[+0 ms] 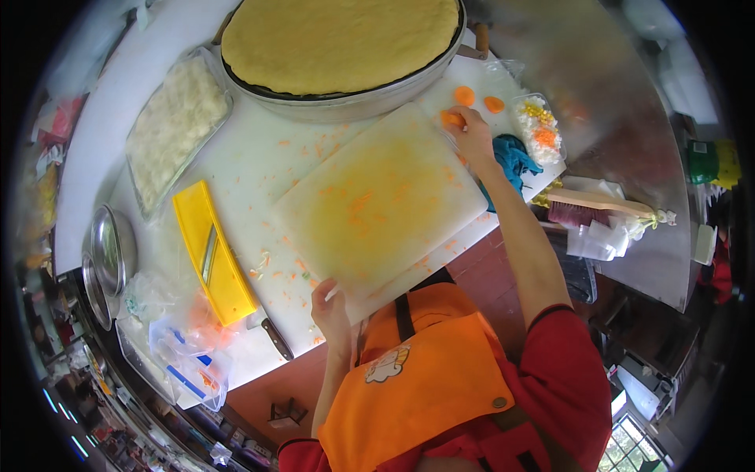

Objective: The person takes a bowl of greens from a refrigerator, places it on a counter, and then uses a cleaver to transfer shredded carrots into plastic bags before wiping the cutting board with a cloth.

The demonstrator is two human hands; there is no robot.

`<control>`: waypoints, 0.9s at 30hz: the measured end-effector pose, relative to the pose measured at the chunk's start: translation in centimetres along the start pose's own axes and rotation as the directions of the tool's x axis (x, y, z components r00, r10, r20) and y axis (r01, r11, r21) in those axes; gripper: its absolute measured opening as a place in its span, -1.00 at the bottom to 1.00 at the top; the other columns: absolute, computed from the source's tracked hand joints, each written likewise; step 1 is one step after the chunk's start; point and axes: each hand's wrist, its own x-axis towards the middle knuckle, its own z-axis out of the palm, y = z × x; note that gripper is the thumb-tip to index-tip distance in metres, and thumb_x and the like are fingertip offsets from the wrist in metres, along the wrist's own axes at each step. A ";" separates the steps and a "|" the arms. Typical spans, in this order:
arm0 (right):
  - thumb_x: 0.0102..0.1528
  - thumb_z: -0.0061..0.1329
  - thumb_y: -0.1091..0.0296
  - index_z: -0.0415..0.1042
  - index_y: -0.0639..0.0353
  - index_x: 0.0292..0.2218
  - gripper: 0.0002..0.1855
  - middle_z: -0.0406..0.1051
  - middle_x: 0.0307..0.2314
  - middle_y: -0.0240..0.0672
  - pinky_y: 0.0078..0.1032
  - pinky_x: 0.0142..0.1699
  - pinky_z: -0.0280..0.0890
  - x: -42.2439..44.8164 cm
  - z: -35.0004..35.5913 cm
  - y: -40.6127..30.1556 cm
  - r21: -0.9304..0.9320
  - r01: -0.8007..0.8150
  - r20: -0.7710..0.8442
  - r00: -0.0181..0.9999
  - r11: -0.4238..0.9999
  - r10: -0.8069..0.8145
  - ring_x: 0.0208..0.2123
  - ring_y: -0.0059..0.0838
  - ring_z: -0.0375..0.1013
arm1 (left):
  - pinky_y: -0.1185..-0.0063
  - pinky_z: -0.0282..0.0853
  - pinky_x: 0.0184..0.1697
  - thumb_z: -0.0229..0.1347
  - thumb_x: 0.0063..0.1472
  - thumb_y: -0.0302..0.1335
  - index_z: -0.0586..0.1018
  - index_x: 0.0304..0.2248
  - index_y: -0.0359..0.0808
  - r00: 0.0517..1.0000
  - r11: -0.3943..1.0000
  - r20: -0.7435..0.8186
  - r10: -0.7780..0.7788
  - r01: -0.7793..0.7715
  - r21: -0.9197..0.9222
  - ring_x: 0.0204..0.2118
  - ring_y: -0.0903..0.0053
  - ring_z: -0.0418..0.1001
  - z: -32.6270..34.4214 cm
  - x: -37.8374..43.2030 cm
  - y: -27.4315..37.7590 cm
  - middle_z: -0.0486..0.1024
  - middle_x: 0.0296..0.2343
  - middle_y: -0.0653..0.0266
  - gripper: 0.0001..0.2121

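A white plastic cutting board [389, 194], stained yellow and scattered with orange shreds, lies slanted on the white worktop in front of me. At its near left edge is my left hand [330, 310], its fingers curled; whether they grip the board is not clear. Beyond the board's far right side, my right hand [473, 138] has its fingertips closed on a carrot piece [450, 120]. Two more carrot pieces, one [464, 95] round and one [494, 105] more pointed, lie just past that hand. A teal cloth [512, 159] is bunched beside my right wrist.
A large round pan [336, 109] of yellow dough stands at the back. Leftward are a bagged pale mass [177, 118], a yellow mandoline slicer [212, 253], a knife [277, 339] and metal bowls [112, 251]. Rightward sit a tub of rice [538, 130] with toppings and a brush [596, 200].
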 end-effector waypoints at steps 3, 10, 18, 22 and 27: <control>0.00 0.12 0.46 0.46 0.08 -0.13 -0.65 0.47 -0.29 -0.28 -0.51 -0.20 0.41 -1.8 -0.9 -2.4 0.275 -0.068 0.127 0.991 0.959 0.034 -0.28 -0.38 0.49 | 0.58 0.31 0.00 0.03 0.15 -0.71 0.49 -0.14 -0.45 1.000 0.999 -0.007 -0.030 0.030 0.012 -0.10 0.52 0.41 -0.1 -0.3 -0.1 0.48 -0.19 0.19 -0.75; 0.02 0.09 0.53 0.43 0.14 -0.08 -0.61 0.43 -0.14 -0.24 -0.55 -0.16 0.39 -9.1 -0.6 -8.0 0.414 0.152 0.382 0.866 0.897 -0.323 -0.23 -0.41 0.47 | 0.58 0.34 -0.03 0.03 0.16 -0.70 0.49 -0.18 -0.47 0.993 0.993 0.031 -0.113 0.114 -0.020 -0.16 0.53 0.44 1.6 -0.7 1.2 0.50 -0.23 0.19 -0.79; 0.01 0.10 0.45 0.41 0.03 -0.03 -0.55 0.29 0.01 -0.08 -0.28 0.16 0.19 2.5 0.5 -1.0 -0.140 0.209 -0.098 0.970 0.968 -0.224 0.06 0.00 0.26 | 0.59 0.39 -0.07 0.02 0.19 -0.69 0.49 -0.20 -0.47 0.995 0.995 0.043 -0.092 0.091 0.038 -0.17 0.53 0.46 1.2 -0.8 0.1 0.49 -0.24 0.19 -0.83; 0.03 0.07 0.44 0.41 -0.02 -0.04 -0.58 0.29 0.00 -0.18 -0.34 0.09 0.25 4.8 0.9 4.2 -0.298 0.193 -0.005 0.979 0.935 -0.204 0.00 -0.06 0.29 | 0.60 0.39 -0.07 0.02 0.21 -0.68 0.49 -0.20 -0.46 0.997 0.995 0.071 -0.044 0.037 0.087 -0.18 0.55 0.45 1.0 -0.3 -2.3 0.49 -0.26 0.22 -0.84; 0.02 0.05 0.45 0.51 0.03 -0.20 -0.75 0.41 -0.19 -0.27 -0.32 -0.02 0.34 2.6 0.4 2.0 0.103 0.124 0.074 0.989 0.987 -0.132 -0.21 -0.15 0.41 | 0.62 0.36 -0.09 0.03 0.18 -0.69 0.50 -0.23 -0.44 0.992 0.992 0.081 -0.100 0.094 0.079 -0.22 0.59 0.44 1.7 -1.2 -1.7 0.50 -0.29 0.25 -0.85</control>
